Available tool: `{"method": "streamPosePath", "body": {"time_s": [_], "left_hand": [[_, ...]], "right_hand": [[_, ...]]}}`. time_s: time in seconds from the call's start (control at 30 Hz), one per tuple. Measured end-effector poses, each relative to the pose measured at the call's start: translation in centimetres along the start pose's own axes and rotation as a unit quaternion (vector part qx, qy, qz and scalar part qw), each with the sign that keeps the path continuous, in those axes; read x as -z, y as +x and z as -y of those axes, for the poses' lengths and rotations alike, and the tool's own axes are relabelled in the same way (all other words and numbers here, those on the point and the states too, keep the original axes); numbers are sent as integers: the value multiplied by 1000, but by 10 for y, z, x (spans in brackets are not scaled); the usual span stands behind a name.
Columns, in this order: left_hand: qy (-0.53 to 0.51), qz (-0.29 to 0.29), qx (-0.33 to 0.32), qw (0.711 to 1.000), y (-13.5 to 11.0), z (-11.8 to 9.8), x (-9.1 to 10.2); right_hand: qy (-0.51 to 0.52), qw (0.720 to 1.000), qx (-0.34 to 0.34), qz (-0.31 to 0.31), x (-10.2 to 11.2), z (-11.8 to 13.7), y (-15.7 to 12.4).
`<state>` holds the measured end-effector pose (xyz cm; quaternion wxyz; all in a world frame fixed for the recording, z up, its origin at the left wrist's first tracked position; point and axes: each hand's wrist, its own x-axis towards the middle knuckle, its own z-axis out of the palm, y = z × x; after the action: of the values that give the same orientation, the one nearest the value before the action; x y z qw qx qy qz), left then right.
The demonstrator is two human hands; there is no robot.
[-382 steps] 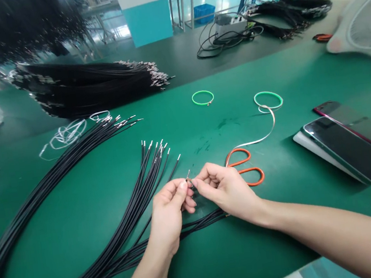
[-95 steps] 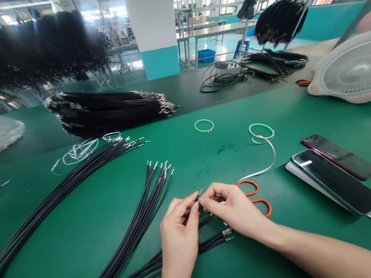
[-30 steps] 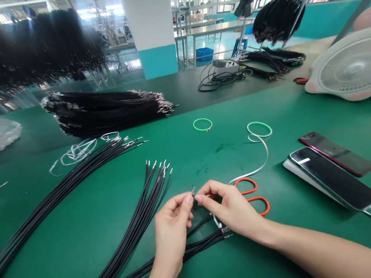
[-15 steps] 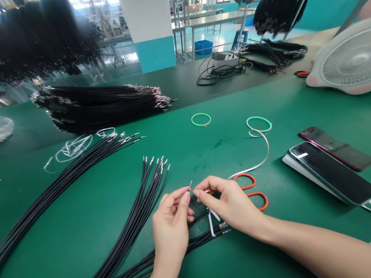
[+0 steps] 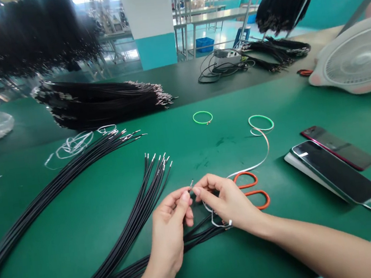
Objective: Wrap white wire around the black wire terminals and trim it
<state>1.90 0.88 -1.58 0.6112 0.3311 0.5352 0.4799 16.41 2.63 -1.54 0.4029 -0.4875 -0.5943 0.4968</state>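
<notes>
My left hand (image 5: 171,227) is closed in a pinch, with a thin cable end (image 5: 191,184) and its light tip poking up between thumb and forefinger. Close beside that tip, the thumb and forefinger of my right hand (image 5: 226,202) are pressed together; what they grip is too small to make out. A thin white strip (image 5: 213,221) loops below my right hand. Scissors with orange handles (image 5: 267,199) lie by this hand, their blades hidden. Under my hands runs a bundle of black cables (image 5: 205,234), and another black bundle (image 5: 146,203) with metal tips fans out to the left.
Further left lies a curved cable bundle (image 5: 58,185) beside tangled white strip (image 5: 73,145). Behind is a large cable pile (image 5: 105,101). Green rings (image 5: 203,123) (image 5: 260,116) lie ahead. Two phones (image 5: 338,171) (image 5: 347,149) and a fan (image 5: 359,59) are at the right.
The white strip below my right hand has shifted from hanging down to a loose loop. More of the light cable tip shows between my fingers. The view has moved slightly.
</notes>
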Motion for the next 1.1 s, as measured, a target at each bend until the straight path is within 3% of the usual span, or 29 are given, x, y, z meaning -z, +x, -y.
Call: {"method": "streamPosePath", "body": {"time_s": [0.23,0.37,0.43,0.53,0.67,0.87,1.1], "left_hand": [[79,22,-1,997,3,-1,2],[198,18,-146,969,1,2,3],[265,19,-242,933,-2,3,4],[329,24,-339,881,-4,3,5],[365,50,-409,835,-4,3,6],[395,86,-427,809,-3,4,9],[406,87,-456,787,-2,6,11]], "right_hand": [[-84,992,91,3,17,-3,6],[-129,977,147,-82,35,11,4],[-130,981,115,-83,42,19,1],[-87,996,5,21,47,23,-1],[-20,988,-81,128,45,21,-1],[68,983,-126,113,34,18,-1],[68,982,-136,109,34,14,2]]}}
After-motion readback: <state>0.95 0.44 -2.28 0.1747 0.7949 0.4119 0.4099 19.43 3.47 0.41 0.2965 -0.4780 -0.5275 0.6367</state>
